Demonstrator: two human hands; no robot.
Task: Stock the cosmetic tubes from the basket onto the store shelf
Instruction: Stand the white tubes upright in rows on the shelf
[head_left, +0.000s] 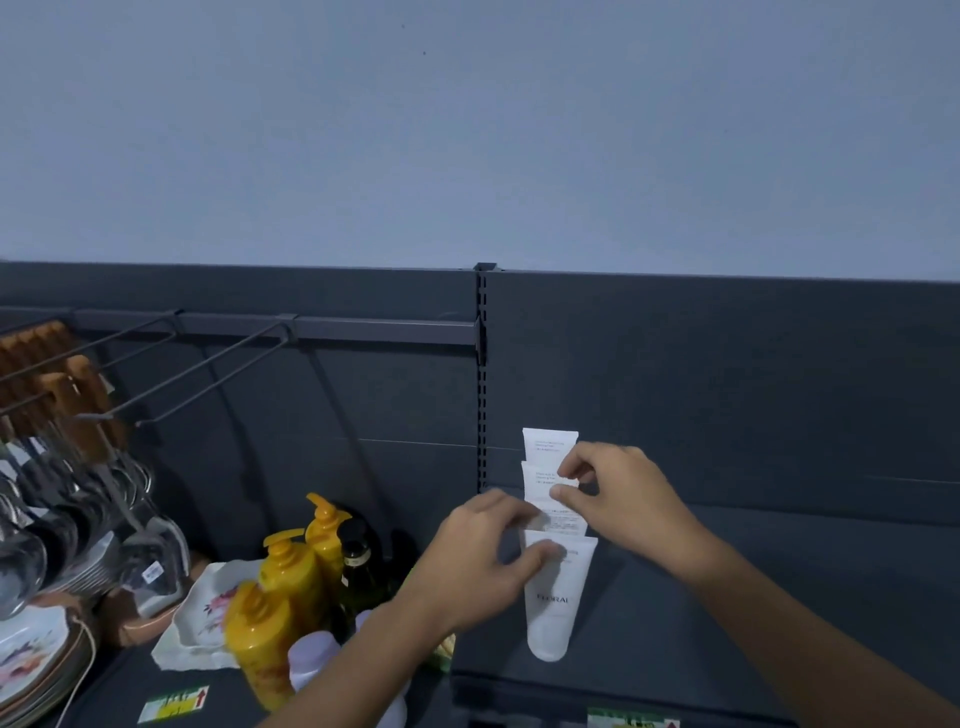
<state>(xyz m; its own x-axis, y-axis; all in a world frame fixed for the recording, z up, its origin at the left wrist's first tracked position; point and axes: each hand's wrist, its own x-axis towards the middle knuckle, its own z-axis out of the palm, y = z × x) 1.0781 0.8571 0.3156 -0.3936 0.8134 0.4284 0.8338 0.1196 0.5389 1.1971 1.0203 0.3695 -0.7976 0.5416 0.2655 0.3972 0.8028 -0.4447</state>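
Several white cosmetic tubes stand in a row, one behind another, on the dark grey shelf (727, 597) beside the upright post. The front tube (553, 608) reads FLORAL and stands cap down. My left hand (483, 556) pinches the crimped top of the front tube, thumb under and fingers over. My right hand (618, 493) pinches the top edge of a tube in the middle of the row (540, 480). The rearmost tube (548, 444) stands against the back panel, untouched. The basket is out of view.
Yellow pump bottles (291, 577) and a dark glass bottle (361, 566) crowd the shelf bay to the left. Further left are floral plates (31, 654), hanging spoons (78, 499) on wire hooks and a white-capped jar (311, 660). The shelf surface right of the tubes is bare.
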